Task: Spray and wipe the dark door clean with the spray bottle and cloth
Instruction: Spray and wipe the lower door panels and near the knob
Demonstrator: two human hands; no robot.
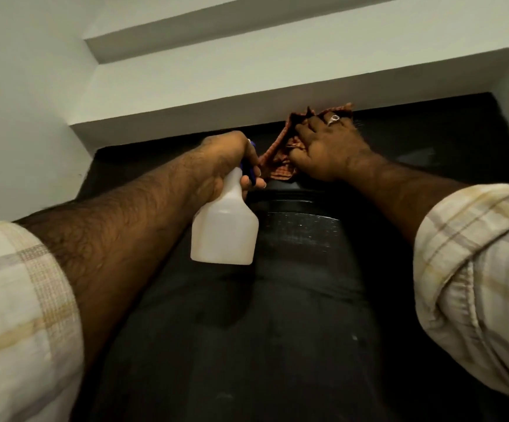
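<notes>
The dark door fills the lower middle of the view, seen from below, with fine spray droplets on its upper panel. My left hand grips the neck of a white spray bottle with a blue trigger head, held up close to the door's top. My right hand, wearing a ring, presses a reddish checked cloth flat against the top of the door, just under the frame. Most of the cloth is hidden under that hand.
A white wall ledge overhangs the door's top edge, with a second step of white wall above it. A pale wall runs along the left. Both forearms come out of rolled checked sleeves.
</notes>
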